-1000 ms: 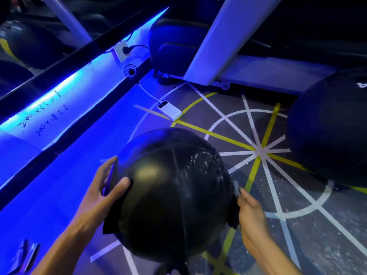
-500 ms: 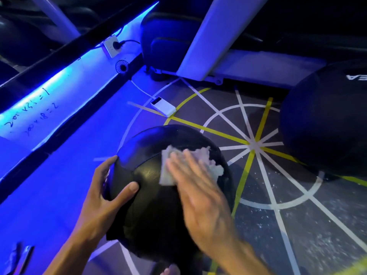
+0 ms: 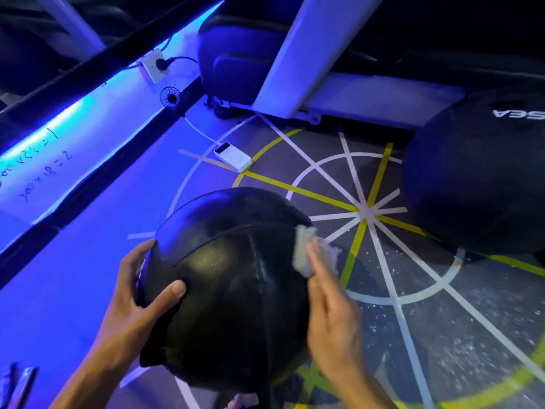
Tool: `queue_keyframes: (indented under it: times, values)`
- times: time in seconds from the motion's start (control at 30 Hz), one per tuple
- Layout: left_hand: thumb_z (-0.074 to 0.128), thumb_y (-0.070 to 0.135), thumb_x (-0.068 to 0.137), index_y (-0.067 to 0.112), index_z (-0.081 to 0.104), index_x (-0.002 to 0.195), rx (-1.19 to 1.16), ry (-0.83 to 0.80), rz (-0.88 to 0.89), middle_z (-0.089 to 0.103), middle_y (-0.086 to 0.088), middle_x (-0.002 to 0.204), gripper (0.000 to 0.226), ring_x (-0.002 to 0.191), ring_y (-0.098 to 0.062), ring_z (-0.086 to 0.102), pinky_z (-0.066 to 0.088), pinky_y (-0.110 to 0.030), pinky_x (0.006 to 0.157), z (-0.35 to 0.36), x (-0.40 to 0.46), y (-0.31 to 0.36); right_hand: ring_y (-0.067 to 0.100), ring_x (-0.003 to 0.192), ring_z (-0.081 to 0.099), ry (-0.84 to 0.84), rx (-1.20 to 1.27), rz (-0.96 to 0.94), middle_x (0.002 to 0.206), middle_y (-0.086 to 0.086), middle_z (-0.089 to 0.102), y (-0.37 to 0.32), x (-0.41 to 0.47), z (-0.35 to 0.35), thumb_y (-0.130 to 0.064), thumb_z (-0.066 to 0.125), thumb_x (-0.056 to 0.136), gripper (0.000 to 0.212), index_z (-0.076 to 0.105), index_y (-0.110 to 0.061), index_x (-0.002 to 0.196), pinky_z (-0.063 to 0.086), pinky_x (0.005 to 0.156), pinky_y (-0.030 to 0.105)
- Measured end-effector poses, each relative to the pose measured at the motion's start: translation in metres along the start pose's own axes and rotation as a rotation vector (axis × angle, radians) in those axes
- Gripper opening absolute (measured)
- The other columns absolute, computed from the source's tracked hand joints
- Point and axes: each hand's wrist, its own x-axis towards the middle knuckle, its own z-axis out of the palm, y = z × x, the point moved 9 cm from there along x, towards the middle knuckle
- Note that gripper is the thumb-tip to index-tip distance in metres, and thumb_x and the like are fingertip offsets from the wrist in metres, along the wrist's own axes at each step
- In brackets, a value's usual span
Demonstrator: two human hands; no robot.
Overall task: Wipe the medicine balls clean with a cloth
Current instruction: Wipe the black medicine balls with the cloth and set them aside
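A black medicine ball (image 3: 233,287) sits in front of me on the marked floor. My left hand (image 3: 141,299) holds its left side, thumb across the front and fingers curled round the far edge. Against the ball's upper right side, my right hand (image 3: 330,314) presses a small white cloth (image 3: 306,249) with flat, straight fingers. A second, larger dark medicine ball (image 3: 477,178) with white lettering rests on the floor at the right.
A white power bank (image 3: 234,157) with a cable lies on the floor beyond the ball. A small fan (image 3: 170,96) and a power strip (image 3: 153,65) sit by the blue-lit ledge at left. A white slanted beam (image 3: 309,51) and a dark seat stand behind. White specks litter the floor.
My right hand came from the ball's right side up over its top with the cloth, then swept it to the upper right side. My left hand kept its hold.
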Motion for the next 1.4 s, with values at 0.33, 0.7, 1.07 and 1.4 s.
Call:
queue_keyframes:
  times: [0.33, 0.7, 1.07, 1.4]
  values:
    - [0.077, 0.029, 0.070, 0.038, 0.049, 0.140, 0.011, -0.002, 0.021, 0.063, 0.038, 0.117, 0.076, 0.106, 0.013, 0.062, 0.053, -0.008, 0.080, 0.011, -0.004, 0.008, 0.008, 0.147, 0.038, -0.122, -0.039, -0.223, 0.155, -0.009, 0.047, -0.058, 0.010, 0.023, -0.006, 0.051, 0.104, 0.044, 0.052, -0.017, 0.147, 0.030, 0.122, 0.030]
    - [0.087, 0.078, 0.041, 0.051, 0.051, 0.137, 0.066, -0.027, 0.030, 0.056, 0.025, 0.134, 0.106, 0.121, 0.000, 0.059, 0.055, -0.026, 0.094, 0.020, -0.009, 0.012, 0.002, 0.137, 0.048, -0.203, -0.126, -0.335, 0.139, -0.011, 0.062, -0.080, 0.040, 0.035, 0.000, 0.051, 0.104, 0.035, 0.064, -0.011, 0.134, 0.027, 0.123, 0.042]
    - [0.082, 0.083, 0.046, 0.051, 0.046, 0.141, 0.162, -0.037, 0.054, 0.048, 0.010, 0.146, 0.106, 0.132, -0.020, 0.053, 0.048, -0.054, 0.108, 0.024, -0.011, 0.011, -0.008, 0.132, 0.047, -0.167, -0.173, 0.015, 0.140, -0.021, 0.057, -0.030, 0.082, 0.004, -0.015, 0.049, 0.107, 0.035, 0.063, -0.022, 0.139, 0.035, 0.115, 0.019]
    - [0.084, 0.081, 0.049, 0.051, 0.043, 0.144, 0.152, -0.049, 0.036, 0.047, 0.006, 0.145, 0.108, 0.131, -0.025, 0.053, 0.048, -0.057, 0.106, 0.021, -0.013, 0.003, 0.004, 0.122, 0.060, -0.248, -0.299, 0.193, 0.138, -0.015, 0.063, 0.016, 0.116, -0.002, -0.022, 0.048, 0.107, 0.036, 0.065, -0.034, 0.136, 0.047, 0.102, 0.026]
